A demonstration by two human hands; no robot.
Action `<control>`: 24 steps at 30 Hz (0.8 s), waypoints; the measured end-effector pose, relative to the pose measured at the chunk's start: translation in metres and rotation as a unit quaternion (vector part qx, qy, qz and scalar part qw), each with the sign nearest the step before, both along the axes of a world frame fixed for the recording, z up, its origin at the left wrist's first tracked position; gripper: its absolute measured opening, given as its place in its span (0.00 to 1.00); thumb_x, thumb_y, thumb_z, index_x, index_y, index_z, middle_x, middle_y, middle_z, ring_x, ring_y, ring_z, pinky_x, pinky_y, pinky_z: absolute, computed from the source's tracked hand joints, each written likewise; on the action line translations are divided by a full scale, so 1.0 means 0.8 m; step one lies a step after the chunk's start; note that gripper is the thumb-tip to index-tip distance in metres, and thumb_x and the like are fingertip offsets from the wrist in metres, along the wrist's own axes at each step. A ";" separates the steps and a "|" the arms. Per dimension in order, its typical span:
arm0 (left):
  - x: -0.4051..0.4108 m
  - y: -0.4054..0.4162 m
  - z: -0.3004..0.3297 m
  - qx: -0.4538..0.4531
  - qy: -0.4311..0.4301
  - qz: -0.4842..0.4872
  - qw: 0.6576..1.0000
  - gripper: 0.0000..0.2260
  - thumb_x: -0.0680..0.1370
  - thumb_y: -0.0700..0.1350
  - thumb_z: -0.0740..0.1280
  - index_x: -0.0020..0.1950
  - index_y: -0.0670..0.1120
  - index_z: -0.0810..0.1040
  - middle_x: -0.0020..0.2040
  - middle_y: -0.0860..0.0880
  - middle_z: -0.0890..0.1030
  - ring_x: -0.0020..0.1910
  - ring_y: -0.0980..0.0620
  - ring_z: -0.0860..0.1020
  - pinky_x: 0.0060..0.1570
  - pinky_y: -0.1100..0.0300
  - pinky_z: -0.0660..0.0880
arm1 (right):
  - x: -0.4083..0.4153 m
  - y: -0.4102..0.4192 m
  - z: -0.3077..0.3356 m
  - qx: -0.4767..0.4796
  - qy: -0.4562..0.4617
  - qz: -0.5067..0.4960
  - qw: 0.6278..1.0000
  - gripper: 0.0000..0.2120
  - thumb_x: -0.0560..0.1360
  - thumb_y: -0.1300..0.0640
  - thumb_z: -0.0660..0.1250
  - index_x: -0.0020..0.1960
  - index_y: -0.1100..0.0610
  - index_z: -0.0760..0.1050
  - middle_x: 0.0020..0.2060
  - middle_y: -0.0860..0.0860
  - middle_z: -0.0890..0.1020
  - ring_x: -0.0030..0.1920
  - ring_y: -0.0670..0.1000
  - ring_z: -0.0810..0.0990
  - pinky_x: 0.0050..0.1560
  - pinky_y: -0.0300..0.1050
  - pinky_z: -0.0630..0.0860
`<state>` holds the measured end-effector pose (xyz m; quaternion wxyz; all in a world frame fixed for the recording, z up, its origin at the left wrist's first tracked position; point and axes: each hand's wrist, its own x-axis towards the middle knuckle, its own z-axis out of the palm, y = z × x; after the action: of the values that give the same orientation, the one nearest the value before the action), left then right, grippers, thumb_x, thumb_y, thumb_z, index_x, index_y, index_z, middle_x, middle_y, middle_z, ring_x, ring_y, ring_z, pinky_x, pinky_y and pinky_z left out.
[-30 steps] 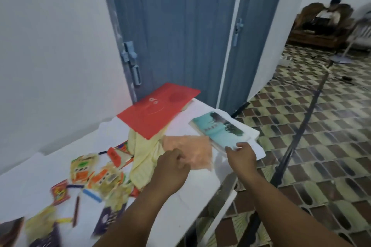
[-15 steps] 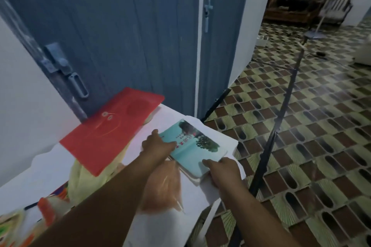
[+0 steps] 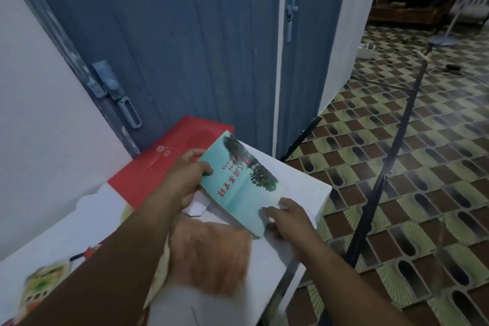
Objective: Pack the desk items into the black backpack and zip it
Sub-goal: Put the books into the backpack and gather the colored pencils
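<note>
Book (image 3: 239,182), teal-covered, sits tilted above the white desk's (image 3: 304,188) far corner. Your left hand (image 3: 182,182) pinches its 9 o'clock edge, thumb on the cover; at 5 o'clock your right hand (image 3: 287,219) grips the near corner. A red envelope (image 3: 158,169) lies at its 10 o'clock.

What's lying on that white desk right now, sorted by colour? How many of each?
Teal: 1, the book, held in both hands
Red: 1, the folder
Orange: 1, the translucent pouch
Mixed colours: blurred packets, cannot count
Total clearly seen: 3
</note>
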<state>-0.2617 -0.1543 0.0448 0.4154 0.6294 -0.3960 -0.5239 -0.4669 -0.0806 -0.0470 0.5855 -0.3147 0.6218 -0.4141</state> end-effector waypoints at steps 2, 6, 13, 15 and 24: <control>0.013 0.017 0.014 -0.041 -0.080 -0.029 0.996 0.15 0.75 0.29 0.65 0.52 0.48 0.78 0.52 0.43 0.83 0.47 0.43 0.84 0.48 0.50 0.82 | 0.007 0.002 0.005 -0.002 -0.036 -0.015 0.999 0.11 0.74 0.59 0.73 0.54 0.52 0.75 0.45 0.53 0.82 0.38 0.52 0.78 0.35 0.42 0.71; 0.046 0.052 0.032 -0.137 -0.220 -0.031 0.965 0.13 0.73 0.39 0.68 0.51 0.56 0.78 0.64 0.48 0.72 0.60 0.47 0.78 0.55 0.48 0.81 | 0.026 0.012 0.019 -0.061 -0.027 0.004 0.998 0.20 0.74 0.56 0.74 0.62 0.46 0.71 0.51 0.53 0.82 0.47 0.54 0.79 0.44 0.46 0.74; 0.124 0.136 0.062 -0.239 -0.159 0.083 0.954 0.10 0.80 0.38 0.65 0.55 0.53 0.72 0.52 0.53 0.81 0.50 0.55 0.82 0.43 0.61 0.77 | 0.086 0.031 0.077 -0.265 0.005 0.021 0.964 0.27 0.76 0.62 0.72 0.68 0.41 0.67 0.48 0.51 0.79 0.50 0.52 0.81 0.44 0.40 0.78; 0.166 0.178 0.068 -0.229 -0.140 0.127 0.955 0.12 0.80 0.37 0.67 0.59 0.51 0.72 0.49 0.53 0.84 0.46 0.57 0.84 0.39 0.64 0.77 | 0.121 0.045 0.102 -0.296 -0.025 0.060 0.953 0.28 0.76 0.64 0.72 0.67 0.40 0.68 0.50 0.52 0.77 0.49 0.54 0.81 0.42 0.42 0.80; 0.305 0.399 0.051 -0.121 0.008 0.213 0.970 0.15 0.78 0.29 0.63 0.59 0.44 0.78 0.52 0.44 0.86 0.47 0.45 0.85 0.42 0.52 0.80 | 0.285 0.154 0.109 -0.189 -0.179 0.236 0.936 0.28 0.77 0.69 0.67 0.72 0.48 0.65 0.55 0.56 0.85 0.53 0.62 0.84 0.49 0.58 0.82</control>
<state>-0.0176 0.1646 0.0860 0.5933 0.6401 -0.3105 -0.3765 -0.2388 0.0423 0.0403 0.6974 -0.4780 0.3248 -0.4238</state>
